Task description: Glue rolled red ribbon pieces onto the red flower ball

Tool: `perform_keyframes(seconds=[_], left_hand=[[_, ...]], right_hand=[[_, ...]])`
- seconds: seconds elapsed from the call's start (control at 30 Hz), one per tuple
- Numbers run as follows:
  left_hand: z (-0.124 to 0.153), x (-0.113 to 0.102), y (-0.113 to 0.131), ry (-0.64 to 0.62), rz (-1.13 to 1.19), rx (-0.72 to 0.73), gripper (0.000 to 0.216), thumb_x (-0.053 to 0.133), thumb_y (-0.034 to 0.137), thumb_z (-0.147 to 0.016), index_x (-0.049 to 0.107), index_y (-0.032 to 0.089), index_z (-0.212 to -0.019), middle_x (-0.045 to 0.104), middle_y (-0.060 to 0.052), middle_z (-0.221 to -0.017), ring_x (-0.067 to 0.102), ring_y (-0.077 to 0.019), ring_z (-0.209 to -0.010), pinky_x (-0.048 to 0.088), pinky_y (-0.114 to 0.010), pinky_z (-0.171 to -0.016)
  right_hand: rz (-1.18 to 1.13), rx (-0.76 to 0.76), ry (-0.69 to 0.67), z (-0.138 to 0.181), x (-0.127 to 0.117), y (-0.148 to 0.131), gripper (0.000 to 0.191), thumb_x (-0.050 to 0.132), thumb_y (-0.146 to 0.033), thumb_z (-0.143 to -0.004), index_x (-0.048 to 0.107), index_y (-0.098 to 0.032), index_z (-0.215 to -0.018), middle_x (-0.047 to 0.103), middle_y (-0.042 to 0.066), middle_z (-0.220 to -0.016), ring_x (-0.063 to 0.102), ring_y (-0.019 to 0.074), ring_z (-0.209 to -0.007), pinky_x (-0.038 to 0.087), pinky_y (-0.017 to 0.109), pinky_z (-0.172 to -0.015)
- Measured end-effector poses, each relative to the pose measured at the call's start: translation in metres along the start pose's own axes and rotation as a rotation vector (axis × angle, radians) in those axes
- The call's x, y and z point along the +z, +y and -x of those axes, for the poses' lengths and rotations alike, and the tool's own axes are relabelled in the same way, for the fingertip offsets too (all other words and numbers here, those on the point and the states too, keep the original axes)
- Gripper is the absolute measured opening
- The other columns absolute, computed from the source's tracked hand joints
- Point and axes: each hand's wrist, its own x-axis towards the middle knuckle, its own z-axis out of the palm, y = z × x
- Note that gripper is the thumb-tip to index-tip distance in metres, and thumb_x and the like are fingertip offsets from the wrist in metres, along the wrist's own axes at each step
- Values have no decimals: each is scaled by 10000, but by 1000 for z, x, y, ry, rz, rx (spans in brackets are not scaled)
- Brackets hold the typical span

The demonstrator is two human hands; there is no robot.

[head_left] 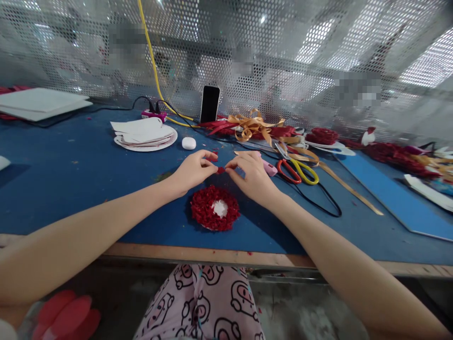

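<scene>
Over the table, my left hand [194, 171] is closed in a pinch, with small red ribbon pieces [220, 170] at its fingertips. My right hand [250, 175] faces it, thumb and forefinger pinched together at the other edge of the same red bit. Just below both hands lies a round disc [214, 208] covered in ruffled dark red ribbon, its white centre bare. Beside my right hand is a pink tool [269, 168], partly hidden by the hand; it looks like a glue gun. Scissors [297, 171] with red and yellow handles lie further right.
White paper pieces [146, 134], a white earbud case [188, 143] and an upright phone [210, 105] stand beyond my hands. Gold ribbon [255, 126] and red ribbon lie in a heap behind. A black cable [320, 208] loops at right. A perforated metal screen [226, 52] bounds the back.
</scene>
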Motion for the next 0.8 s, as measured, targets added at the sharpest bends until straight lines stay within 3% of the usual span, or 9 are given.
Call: perform_keyframes(seconds=[0.13, 0.27, 0.47, 0.8], left_hand=[[2, -2, 0, 14, 9, 139, 313, 626, 183, -817, 601, 171, -1129, 716, -6, -826, 625, -142, -731, 452, -284, -698], [3, -1, 1, -11, 46, 234, 293, 606, 166, -824, 572, 170, -1115, 687, 11, -787, 636, -136, -733, 468, -282, -722], [6, -1, 5, -58, 96, 221, 296, 614, 136, -813, 540, 168, -1098, 683, 19, -750, 680, -138, -697, 490, -279, -700], [6, -4, 6, -93, 90, 210, 311, 629, 153, -801, 541, 171, -1098, 693, 14, -763, 699, -143, -698, 523, -297, -738]], right_hand=[[-180, 64, 30, -1, -2, 4, 157, 596, -164, -892, 725, -191, -977, 769, 60, -958, 689, 219, -915, 522, 404, -887], [-327, 90, -17, -1, -1, 3, 119, 701, -237, -857, 776, -228, -950, 794, 27, -947, 727, 207, -882, 561, 379, -855], [-418, 121, -2, -2, -2, -1, 122, 772, -265, -822, 798, -255, -941, 797, 11, -944, 724, 201, -894, 561, 385, -889], [-460, 202, -54, -2, -7, -7, 159, 743, -302, -834, 789, -246, -975, 796, 18, -990, 735, 201, -943, 572, 386, -931]])
